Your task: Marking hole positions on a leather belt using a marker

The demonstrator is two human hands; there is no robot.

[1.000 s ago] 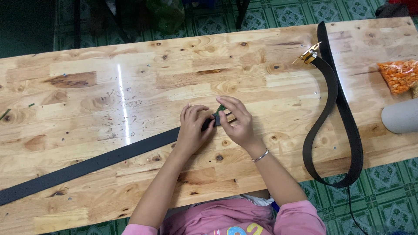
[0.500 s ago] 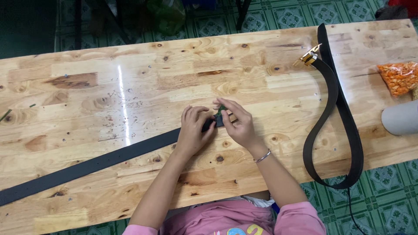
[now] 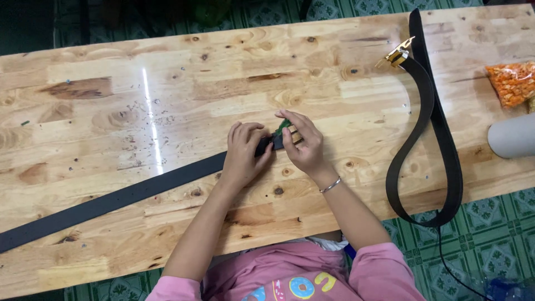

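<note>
A long black belt strap lies across the wooden table, running from the lower left up to the middle. My left hand presses down on the strap's end. My right hand pinches a small green and gold piece against that same end. Both hands touch each other over the strap tip, which is mostly hidden under the fingers. A thin bracelet sits on my right wrist.
A second black belt with a gold buckle lies looped at the right, hanging over the table's front edge. An orange bag of snacks and a grey roll sit at the far right. Green patterned floor tiles surround the table.
</note>
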